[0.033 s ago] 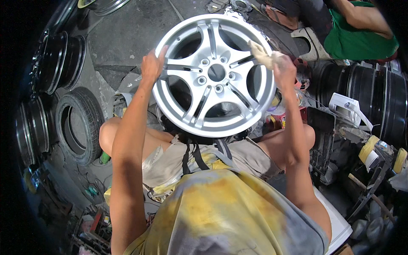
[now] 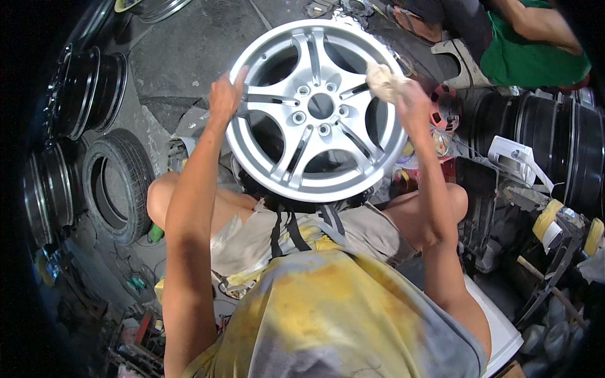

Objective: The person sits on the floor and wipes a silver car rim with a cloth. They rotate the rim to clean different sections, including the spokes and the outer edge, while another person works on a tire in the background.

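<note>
A silver alloy wheel (image 2: 285,89), with paired spokes and a ring of bolt holes around its centre bore, is held up in front of my lap, face toward me. My left hand (image 2: 225,99) grips its outer lip at the left, thumb lying over the edge. At the opposite side, my right hand (image 2: 413,107) is closed on a crumpled cream-coloured cloth (image 2: 382,80). The cloth lies over the wheel's upper right, by the end of a spoke, and is slightly blurred. My right fingers are partly smeared by motion.
A tyre (image 2: 118,186) stands at left near my knee, with dark wheels (image 2: 88,91) beyond it. More dark wheels (image 2: 548,138) are stacked at right beside a white box-like object (image 2: 512,159). A person in a green top (image 2: 535,47) sits at the far right.
My right hand and the cloth have shifted slightly left and inward over the wheel; the cloth looks more bunched. The wheel has risen a touch. My left hand keeps its place.
</note>
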Tool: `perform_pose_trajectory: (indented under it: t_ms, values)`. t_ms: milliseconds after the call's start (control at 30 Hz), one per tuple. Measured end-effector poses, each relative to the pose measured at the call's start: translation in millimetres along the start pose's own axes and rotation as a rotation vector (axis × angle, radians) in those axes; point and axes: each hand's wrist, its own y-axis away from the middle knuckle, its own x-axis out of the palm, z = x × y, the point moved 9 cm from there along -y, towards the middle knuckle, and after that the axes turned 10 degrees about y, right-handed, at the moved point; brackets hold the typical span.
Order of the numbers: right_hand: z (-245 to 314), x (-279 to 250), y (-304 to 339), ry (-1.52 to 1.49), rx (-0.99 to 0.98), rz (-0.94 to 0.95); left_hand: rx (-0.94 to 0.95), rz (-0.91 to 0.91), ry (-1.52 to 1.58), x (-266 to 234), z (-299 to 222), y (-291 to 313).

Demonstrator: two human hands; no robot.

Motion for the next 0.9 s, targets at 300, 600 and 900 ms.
perform_pose_trajectory:
  t_ms: [300,600,900]
  values:
    - [98,82,35,0.089,-0.126,-0.170,0.002,-0.031,-0.006,4,12,-9]
    - [80,60,22,0.090,-0.040,-0.177,0.052,-0.035,-0.075,4,0,1]
    - [139,106,-78,0.051,-0.223,-0.164,0.069,-0.060,-0.047,3,4,-3]
